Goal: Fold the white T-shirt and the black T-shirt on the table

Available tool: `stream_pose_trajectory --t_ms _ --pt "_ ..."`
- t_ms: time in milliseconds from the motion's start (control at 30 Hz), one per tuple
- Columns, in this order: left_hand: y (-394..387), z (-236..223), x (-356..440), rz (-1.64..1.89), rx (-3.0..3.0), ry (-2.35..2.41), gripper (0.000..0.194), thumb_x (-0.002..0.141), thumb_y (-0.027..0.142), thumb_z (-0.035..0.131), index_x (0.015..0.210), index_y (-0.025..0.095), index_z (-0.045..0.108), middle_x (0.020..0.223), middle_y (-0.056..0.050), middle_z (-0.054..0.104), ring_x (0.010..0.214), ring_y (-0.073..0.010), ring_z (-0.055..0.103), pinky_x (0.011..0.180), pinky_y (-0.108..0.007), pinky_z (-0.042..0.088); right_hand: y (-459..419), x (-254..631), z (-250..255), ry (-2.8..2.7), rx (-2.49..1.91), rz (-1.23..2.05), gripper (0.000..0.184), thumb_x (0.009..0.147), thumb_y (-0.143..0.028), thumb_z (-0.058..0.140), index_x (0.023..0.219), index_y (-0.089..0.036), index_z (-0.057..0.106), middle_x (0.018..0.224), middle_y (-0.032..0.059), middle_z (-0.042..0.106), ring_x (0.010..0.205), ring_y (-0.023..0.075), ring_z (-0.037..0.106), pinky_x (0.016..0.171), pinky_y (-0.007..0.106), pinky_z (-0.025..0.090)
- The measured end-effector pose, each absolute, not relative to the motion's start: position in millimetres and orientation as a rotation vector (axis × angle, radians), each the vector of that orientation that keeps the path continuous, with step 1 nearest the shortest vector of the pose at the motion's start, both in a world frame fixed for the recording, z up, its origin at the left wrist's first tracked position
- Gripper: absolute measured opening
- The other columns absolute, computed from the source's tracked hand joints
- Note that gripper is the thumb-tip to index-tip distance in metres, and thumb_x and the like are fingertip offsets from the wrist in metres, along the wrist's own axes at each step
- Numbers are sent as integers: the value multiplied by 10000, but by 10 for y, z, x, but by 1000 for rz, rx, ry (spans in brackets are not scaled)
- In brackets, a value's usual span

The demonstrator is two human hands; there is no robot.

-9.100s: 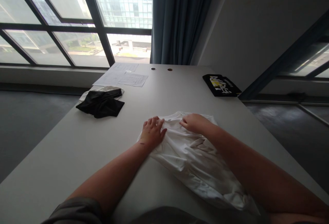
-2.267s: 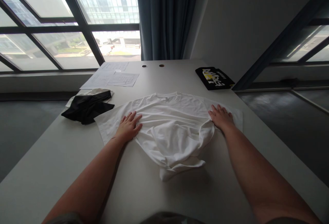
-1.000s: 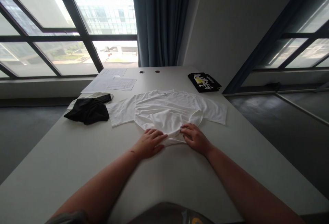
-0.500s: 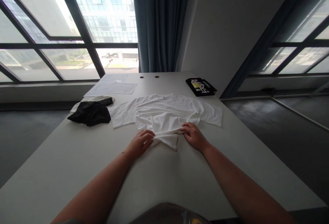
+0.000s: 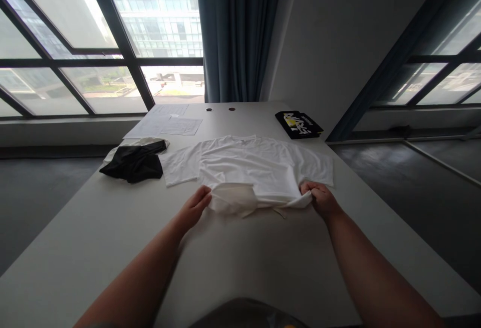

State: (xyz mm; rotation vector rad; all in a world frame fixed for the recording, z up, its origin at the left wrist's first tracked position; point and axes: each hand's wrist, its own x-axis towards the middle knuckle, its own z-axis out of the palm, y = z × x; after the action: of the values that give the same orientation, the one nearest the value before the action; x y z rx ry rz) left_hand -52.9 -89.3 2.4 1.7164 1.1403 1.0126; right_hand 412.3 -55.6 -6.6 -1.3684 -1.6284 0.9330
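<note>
Both arms outstretched, left hand [image 5: 194, 206] and right hand [image 5: 320, 198] fingers pinch the white T-shirt [image 5: 250, 165] hem.

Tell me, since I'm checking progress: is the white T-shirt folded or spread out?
Mostly spread: the white T-shirt lies flat with both sleeves out; only its bunched hem is gripped by both hands.

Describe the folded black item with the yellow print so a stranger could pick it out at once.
Start at the long pale table and follow its right edge toward the curtain. There lies the folded black item, flat and neat. Unlike the crumpled black cloth on the left, it bears yellow and white lettering.
</note>
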Motion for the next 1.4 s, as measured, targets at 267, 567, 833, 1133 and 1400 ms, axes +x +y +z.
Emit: stream_pose_trajectory --t_ms 267,567,833,1133,1400 --pt "-902 228 -594 493 2095 1168 395 988 545 484 764 221 458 657 43 444 631 -138 410 630 -277 325 -552 4164 68 -1912 -1518 739 276 842 -424 450 714 -222 588 671 9 562 689 209 523 691 324 407" --pt "-906 444 -612 -24 2183 1398 434 1014 524 377 726 227 510 682 -5 573 652 -177 509 625 -304 300 -439 4397 12 -1975 -1844 613 394 898 -540 456 706 -231 608 706 28 675 734 219 615 722 308 436" --pt "-976 547 -608 -197 1943 1587 356 961 545 481 887 243 655 883 -50 744 779 -227 653 664 -302 401 -488 4389 150 -1981 -2107 947 342 879 -511 505 818 -216 667 736 44 705 737 234 672 708 314 490" --pt "-798 439 -810 171 2012 1840 277 976 470 519 1091 273 676 984 -36 784 890 -227 717 812 -310 508 -402 4302 115 -2088 -2107 181 272 912 -459 540 888 -247 707 879 80 757 818 261 704 755 361 526" --pt "-431 -78 -1639 287 1718 2651 543 1003 500 486 1495 286 573 1497 -200 523 1354 -415 510 1083 -586 434 -162 4370 -496 -2097 -1815 -101 465 955 -434 489 1297 -198 698 1374 171 621 1296 332 581 1128 499 450"
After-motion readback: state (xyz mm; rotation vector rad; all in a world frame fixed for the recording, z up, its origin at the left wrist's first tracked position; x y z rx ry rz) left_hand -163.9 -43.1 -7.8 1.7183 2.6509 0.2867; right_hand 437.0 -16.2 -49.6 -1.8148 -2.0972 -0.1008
